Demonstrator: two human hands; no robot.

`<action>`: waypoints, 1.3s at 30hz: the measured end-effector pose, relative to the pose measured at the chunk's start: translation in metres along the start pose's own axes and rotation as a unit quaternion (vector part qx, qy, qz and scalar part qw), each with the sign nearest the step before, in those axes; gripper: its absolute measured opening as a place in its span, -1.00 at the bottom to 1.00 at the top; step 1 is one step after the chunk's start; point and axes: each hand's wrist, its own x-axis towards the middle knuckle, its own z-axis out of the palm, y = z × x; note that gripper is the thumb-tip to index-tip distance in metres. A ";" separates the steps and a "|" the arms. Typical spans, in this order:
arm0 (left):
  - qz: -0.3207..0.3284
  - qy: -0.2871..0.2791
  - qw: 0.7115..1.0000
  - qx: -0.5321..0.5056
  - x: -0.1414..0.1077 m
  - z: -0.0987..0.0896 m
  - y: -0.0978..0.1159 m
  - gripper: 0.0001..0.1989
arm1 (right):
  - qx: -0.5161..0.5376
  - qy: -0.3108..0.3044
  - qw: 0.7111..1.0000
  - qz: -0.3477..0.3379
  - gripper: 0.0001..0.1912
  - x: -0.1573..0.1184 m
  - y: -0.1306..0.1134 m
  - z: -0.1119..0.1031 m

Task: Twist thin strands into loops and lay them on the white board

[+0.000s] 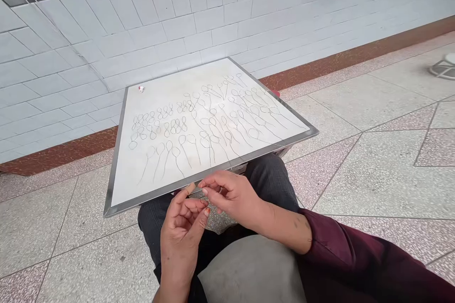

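Just off the near edge of the desk (pixel 170 87), between the knees (pixel 272 175), holding a thin wire (pixel 201 189): pinched between thumb and forefinger of the right hand (pixel 232 196), apparently closed in also by thumb and fingertips of the left hand (pixel 183 227). Could slip or spring from so narrow a grip, being so fine, or kink if pulled unevenly. Might lose some feel through the tape (pixel 191 188) on the left forefinger. Could also shift the looped wires (pixel 176 151) near the edge, if bumped by a knee.

Hard to make out: both ends of the held wire, mostly hidden behind fingers. Fainter at the far side: overlapping loops, running together. Too small to name: white-and-red object (pixel 141 89) by the far left corner. Cut off: stool (pixel 446 66), right sleeve (pixel 330 241).
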 end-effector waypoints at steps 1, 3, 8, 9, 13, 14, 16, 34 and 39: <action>-0.005 0.007 1.000 -0.019 0.000 0.000 0.000 -0.48 | 0.017 -0.007 1.000 0.013 -0.85 0.000 0.000 0.000; -0.016 0.015 0.998 -0.052 0.001 -0.001 0.001 -0.48 | 0.051 -0.020 0.998 0.037 -0.84 0.002 0.000 -0.001; -0.040 0.004 0.994 -0.105 0.002 -0.005 0.002 -0.58 | 0.095 -0.034 0.994 0.051 -0.86 0.003 -0.001 -0.001; -0.048 0.001 0.992 -0.113 0.002 -0.005 0.002 -0.57 | 0.100 -0.036 0.993 0.051 -0.86 0.003 -0.001 -0.001; -0.086 -0.015 0.985 -0.148 0.003 -0.007 0.003 -0.54 | 0.109 -0.032 0.992 0.048 -0.88 0.003 -0.001 0.000; -0.095 -0.019 0.983 -0.155 0.003 -0.007 0.004 -0.54 | 0.109 -0.029 0.993 0.047 -0.88 0.003 -0.001 -0.001; -0.112 -0.028 0.979 -0.167 0.004 -0.008 0.004 -0.53 | 0.105 -0.026 0.993 0.045 -0.88 0.003 -0.001 -0.001; -0.106 -0.030 0.988 -0.108 0.006 -0.007 0.001 -0.58 | 0.066 -0.002 0.997 0.028 -0.91 0.005 0.009 0.003; -0.089 -0.001 0.992 -0.085 0.007 -0.007 -0.002 -0.56 | -0.002 0.005 1.000 -0.011 -0.94 0.004 0.012 0.003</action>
